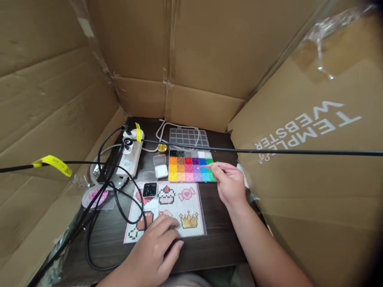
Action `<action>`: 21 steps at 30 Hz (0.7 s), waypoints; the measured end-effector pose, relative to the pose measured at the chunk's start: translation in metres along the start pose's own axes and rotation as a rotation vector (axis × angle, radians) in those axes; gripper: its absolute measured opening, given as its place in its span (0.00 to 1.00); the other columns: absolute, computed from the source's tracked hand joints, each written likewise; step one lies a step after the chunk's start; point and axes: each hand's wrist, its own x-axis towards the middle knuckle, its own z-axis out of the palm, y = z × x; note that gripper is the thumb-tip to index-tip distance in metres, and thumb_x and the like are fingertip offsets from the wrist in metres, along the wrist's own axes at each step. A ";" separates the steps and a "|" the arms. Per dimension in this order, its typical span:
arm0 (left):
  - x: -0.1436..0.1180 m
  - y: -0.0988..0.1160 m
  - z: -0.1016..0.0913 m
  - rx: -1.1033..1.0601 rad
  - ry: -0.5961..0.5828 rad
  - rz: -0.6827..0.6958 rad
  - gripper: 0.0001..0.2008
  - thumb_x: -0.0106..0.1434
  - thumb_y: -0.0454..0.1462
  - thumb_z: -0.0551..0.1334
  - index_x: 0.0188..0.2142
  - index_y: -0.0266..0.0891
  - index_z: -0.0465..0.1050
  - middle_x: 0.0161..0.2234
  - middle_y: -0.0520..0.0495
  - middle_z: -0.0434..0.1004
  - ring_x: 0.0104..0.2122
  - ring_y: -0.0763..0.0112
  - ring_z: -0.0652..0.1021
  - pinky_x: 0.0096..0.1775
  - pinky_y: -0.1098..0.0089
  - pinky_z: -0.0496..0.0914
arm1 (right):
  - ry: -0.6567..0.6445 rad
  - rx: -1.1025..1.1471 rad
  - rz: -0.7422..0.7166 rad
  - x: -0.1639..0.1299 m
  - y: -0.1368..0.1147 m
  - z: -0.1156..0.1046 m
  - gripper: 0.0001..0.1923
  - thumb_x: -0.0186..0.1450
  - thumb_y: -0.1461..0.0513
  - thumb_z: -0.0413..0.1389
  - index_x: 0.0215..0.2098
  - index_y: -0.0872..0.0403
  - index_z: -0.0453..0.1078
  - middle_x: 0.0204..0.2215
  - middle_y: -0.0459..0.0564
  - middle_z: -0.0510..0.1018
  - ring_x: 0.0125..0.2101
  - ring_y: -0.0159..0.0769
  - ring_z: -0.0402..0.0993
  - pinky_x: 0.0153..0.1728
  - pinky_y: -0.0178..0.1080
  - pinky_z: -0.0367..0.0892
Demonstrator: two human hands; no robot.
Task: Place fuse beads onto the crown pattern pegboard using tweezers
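Observation:
My right hand (229, 183) reaches over the right end of a bead box (187, 165) with many coloured compartments; a thin pink tool in its fingers points into the blue and purple beads. My left hand (155, 247) rests flat, fingers curled, on the near edge of a pattern sheet (167, 209) showing a cupcake, a candy and a crown. A small black pegboard square (149, 189) lies on the sheet's upper left.
Cardboard walls enclose the dark table (215, 239) on all sides. A white power strip (130, 157) with black cables (98, 223) occupies the left. The box's clear lid (188, 138), a small box of white beads (160, 170) and a gold disc (162, 148) lie behind.

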 end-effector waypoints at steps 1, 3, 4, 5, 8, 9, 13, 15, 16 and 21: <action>0.000 0.000 0.000 0.001 0.005 0.002 0.07 0.65 0.29 0.57 0.39 0.39 0.71 0.40 0.42 0.74 0.41 0.62 0.75 0.43 0.60 0.74 | 0.007 -0.008 -0.006 0.006 -0.001 0.006 0.06 0.55 0.58 0.67 0.26 0.53 0.80 0.27 0.52 0.84 0.24 0.35 0.75 0.26 0.38 0.73; 0.001 0.000 0.001 0.007 0.018 0.006 0.06 0.65 0.29 0.57 0.38 0.39 0.71 0.40 0.42 0.74 0.41 0.62 0.75 0.43 0.59 0.75 | 0.016 -0.022 -0.003 0.012 0.001 0.016 0.06 0.55 0.59 0.67 0.26 0.54 0.80 0.27 0.52 0.83 0.25 0.36 0.75 0.25 0.38 0.72; 0.001 0.000 0.001 0.011 0.025 0.005 0.06 0.65 0.29 0.57 0.38 0.39 0.71 0.40 0.41 0.74 0.41 0.62 0.75 0.44 0.59 0.74 | 0.019 -0.027 0.006 0.012 0.003 0.020 0.06 0.55 0.59 0.66 0.26 0.54 0.81 0.27 0.52 0.83 0.25 0.36 0.75 0.25 0.38 0.71; 0.001 0.000 0.001 0.014 0.029 0.002 0.06 0.65 0.29 0.57 0.38 0.39 0.71 0.40 0.41 0.74 0.41 0.62 0.75 0.44 0.59 0.74 | 0.020 -0.030 0.021 0.011 0.006 0.022 0.05 0.55 0.59 0.66 0.26 0.54 0.81 0.27 0.52 0.83 0.26 0.36 0.76 0.25 0.37 0.71; 0.002 0.001 0.001 0.013 0.024 -0.010 0.06 0.65 0.29 0.57 0.38 0.38 0.71 0.40 0.41 0.73 0.41 0.63 0.74 0.44 0.58 0.74 | 0.015 -0.071 0.067 0.001 0.017 0.026 0.06 0.56 0.60 0.65 0.27 0.55 0.81 0.29 0.52 0.83 0.27 0.36 0.76 0.25 0.37 0.71; 0.002 0.002 0.000 0.012 0.022 -0.012 0.06 0.65 0.29 0.57 0.38 0.38 0.71 0.40 0.41 0.73 0.41 0.63 0.74 0.44 0.58 0.74 | 0.008 -0.097 0.078 -0.003 0.020 0.026 0.06 0.56 0.60 0.65 0.27 0.55 0.81 0.29 0.52 0.83 0.27 0.36 0.76 0.25 0.37 0.71; 0.004 0.004 0.000 0.023 0.039 -0.022 0.06 0.64 0.29 0.58 0.37 0.37 0.72 0.38 0.42 0.73 0.40 0.63 0.74 0.43 0.59 0.74 | -0.040 -0.187 0.081 -0.012 0.027 0.026 0.05 0.57 0.60 0.65 0.26 0.54 0.80 0.29 0.52 0.83 0.29 0.38 0.79 0.30 0.39 0.74; 0.005 0.004 0.000 0.030 0.051 -0.032 0.06 0.64 0.29 0.58 0.36 0.38 0.72 0.37 0.43 0.73 0.39 0.63 0.74 0.41 0.60 0.73 | -0.051 -0.217 0.069 -0.012 0.028 0.028 0.05 0.57 0.60 0.65 0.26 0.54 0.80 0.28 0.51 0.84 0.31 0.39 0.80 0.34 0.40 0.75; 0.005 0.004 0.000 0.033 0.057 -0.035 0.06 0.65 0.29 0.57 0.36 0.37 0.72 0.37 0.43 0.73 0.39 0.63 0.74 0.41 0.60 0.73 | -0.055 -0.231 0.064 -0.012 0.028 0.029 0.05 0.57 0.61 0.64 0.25 0.53 0.80 0.28 0.51 0.84 0.32 0.40 0.80 0.35 0.40 0.76; 0.005 0.004 0.001 0.033 0.051 -0.037 0.06 0.65 0.29 0.57 0.36 0.37 0.72 0.38 0.43 0.73 0.40 0.63 0.73 0.41 0.60 0.72 | -0.041 -0.251 0.065 -0.012 0.028 0.031 0.05 0.56 0.60 0.65 0.24 0.54 0.79 0.27 0.52 0.84 0.28 0.40 0.80 0.29 0.39 0.75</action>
